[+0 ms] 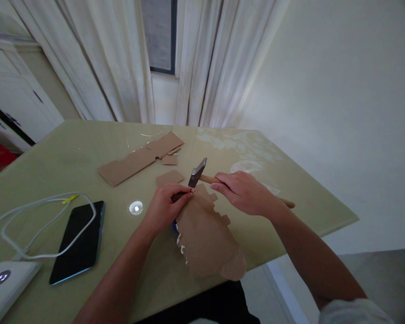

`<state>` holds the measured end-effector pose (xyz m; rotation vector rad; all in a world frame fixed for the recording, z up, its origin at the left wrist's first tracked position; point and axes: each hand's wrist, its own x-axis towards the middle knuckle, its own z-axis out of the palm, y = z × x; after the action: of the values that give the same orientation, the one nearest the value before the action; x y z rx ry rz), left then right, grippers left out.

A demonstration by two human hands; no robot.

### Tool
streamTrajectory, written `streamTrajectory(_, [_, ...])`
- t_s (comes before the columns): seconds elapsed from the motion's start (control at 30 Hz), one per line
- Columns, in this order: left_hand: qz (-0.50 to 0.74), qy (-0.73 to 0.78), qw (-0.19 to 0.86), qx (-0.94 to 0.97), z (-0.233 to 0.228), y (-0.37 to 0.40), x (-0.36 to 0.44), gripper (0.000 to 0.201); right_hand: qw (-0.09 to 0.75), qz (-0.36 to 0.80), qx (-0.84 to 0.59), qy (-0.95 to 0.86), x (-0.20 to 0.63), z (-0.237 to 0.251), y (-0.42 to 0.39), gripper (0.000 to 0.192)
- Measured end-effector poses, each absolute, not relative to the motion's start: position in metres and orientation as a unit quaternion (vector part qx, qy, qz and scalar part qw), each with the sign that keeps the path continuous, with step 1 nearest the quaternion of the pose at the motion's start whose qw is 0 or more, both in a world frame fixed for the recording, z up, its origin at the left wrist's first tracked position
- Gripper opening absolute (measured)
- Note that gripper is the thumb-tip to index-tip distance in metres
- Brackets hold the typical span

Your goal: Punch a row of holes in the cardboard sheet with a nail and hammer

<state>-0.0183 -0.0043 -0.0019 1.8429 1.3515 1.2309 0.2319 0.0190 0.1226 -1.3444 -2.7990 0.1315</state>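
Note:
My right hand (241,191) is closed around the wooden handle of a hammer (197,173), whose metal head is low by my left fingertips. My left hand (167,204) pinches at the far end of a cut piece of brown cardboard (209,238). What lies between thumb and finger is too small to make out. A dark object (177,196) shows beneath those fingers. Several small holes dot the cardboard near the hammer head. The cardboard has tabs along its right side and a ragged, whitish left edge. Something blue (174,226) peeks out under it.
On the greenish table (145,261) lie long cardboard strips (141,157) and a smaller cardboard piece (169,177). A small round shiny object (135,207) sits left of my hand. Farther left are a black tablet (79,243), a white cable (50,255) and a white device (11,288).

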Motion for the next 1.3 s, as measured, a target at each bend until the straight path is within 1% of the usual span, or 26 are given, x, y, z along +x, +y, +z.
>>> streamTrajectory(0.17, [0.453,0.509,0.271,0.680,-0.002,-0.005,-0.018,0.017,0.045,0.058,-0.443,-0.894,0.233,0.128,0.016,0.041])
streamTrajectory(0.43, [0.453,0.505,0.287,0.676,-0.003,-0.006,-0.016,0.020,0.000,0.051,-0.434,-0.899,0.232,0.117,0.015,0.038])
streamTrajectory(0.8, [0.452,0.510,0.305,0.665,-0.004,-0.006,-0.017,0.020,-0.012,0.042,-0.439,-0.897,0.233,0.114,0.015,0.039])
streamTrajectory(1.03, [0.468,0.476,0.320,0.672,-0.001,-0.006,-0.016,0.017,-0.019,0.045,-0.433,-0.900,0.232,0.109,0.017,0.038])
streamTrajectory(1.3, [0.447,0.478,0.320,0.685,-0.002,-0.005,-0.019,0.029,-0.011,0.057,-0.429,-0.902,0.232,0.105,0.018,0.036])
